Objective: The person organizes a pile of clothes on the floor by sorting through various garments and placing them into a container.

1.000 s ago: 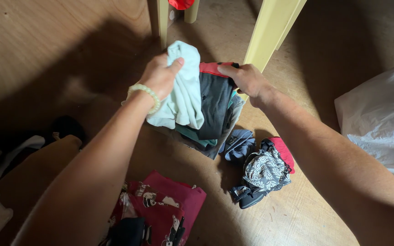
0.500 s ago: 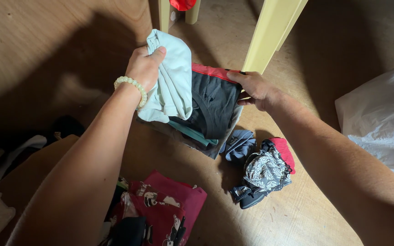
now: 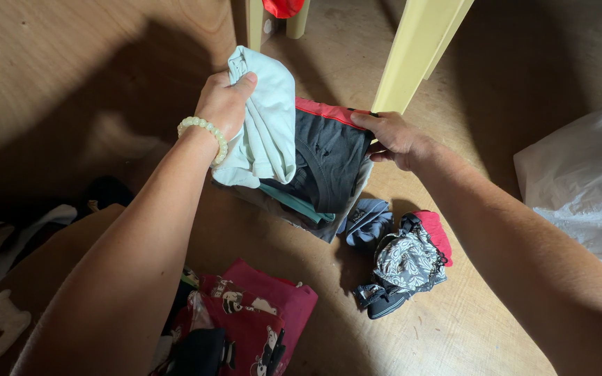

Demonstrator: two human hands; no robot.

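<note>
— Wooden floor [image 3: 447, 327] all around you, warm brown and half in shadow, with pale yellow furniture legs [image 3: 416, 56] standing just behind the pile. What have you got there?

— Your left hand [image 3: 226, 104] is closed around a bunched pale mint cloth [image 3: 266, 118], fingers wrapped over its upper edge, lifting it off a stack of folded clothes [image 3: 315, 174]. Your right hand [image 3: 393, 138] pinches the far corner of the black garment with the red band [image 3: 329, 150] on top of that stack, thumb above and fingers tucked under.

— How will it handle?

— Soft and light, I'd judge. The mint cloth sags and drapes wherever you don't support it, so a gathered fistful holds it better than a fingertip pinch. Nothing fragile or slippery, but the stack looks loose and tilted, so steady it from the edge, as your right hand does.

— And around it?

— A crumpled patterned grey and red heap [image 3: 409, 261] lies near the stack on your right, a dark red printed cloth [image 3: 252, 317] lies nearer you, and a white plastic bag [image 3: 583, 181] sits well apart on the right.
</note>
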